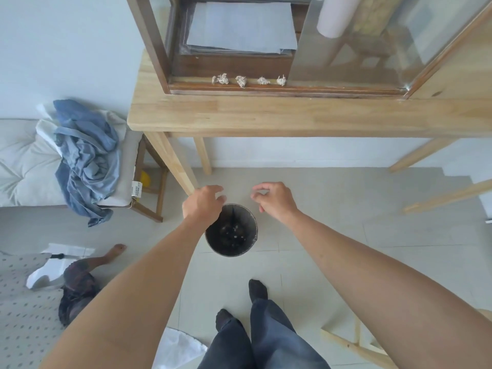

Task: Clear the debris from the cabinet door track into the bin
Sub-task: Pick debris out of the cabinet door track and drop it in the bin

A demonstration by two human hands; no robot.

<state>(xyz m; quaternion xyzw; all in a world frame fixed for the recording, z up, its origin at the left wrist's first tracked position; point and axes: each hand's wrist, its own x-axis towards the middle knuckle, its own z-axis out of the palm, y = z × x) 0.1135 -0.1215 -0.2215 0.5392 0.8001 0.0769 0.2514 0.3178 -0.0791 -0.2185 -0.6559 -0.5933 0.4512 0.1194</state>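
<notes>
From my head view, four small pale clumps of debris (247,80) sit in a row in the cabinet door track (266,86), toward the left end of the cabinet front, just left of the glass sliding door (346,49). The cabinet (157,49) stands on a light wooden desk (266,115), close to its front edge, its left side near the desk's left corner. Inside the cabinet I see a stack of grey sheets (241,29); behind the glass is a pale roll (334,18). Below, on the tiled floor (332,222), a dark round bin (231,230) stands in front of the desk, some small bits at its bottom. My left hand (202,202) hovers over the bin's left rim, fingers loosely curled and spread downward, empty as far as I can see. My right hand (274,198) hangs to the right of the bin, above the floor, thumb and forefinger nearly pinched, other fingers curled, nothing visible between them. Both hands are well apart from the debris. Left of the desk is a cushioned seat (24,161) with crumpled blue cloth (85,155) draped on it.
</notes>
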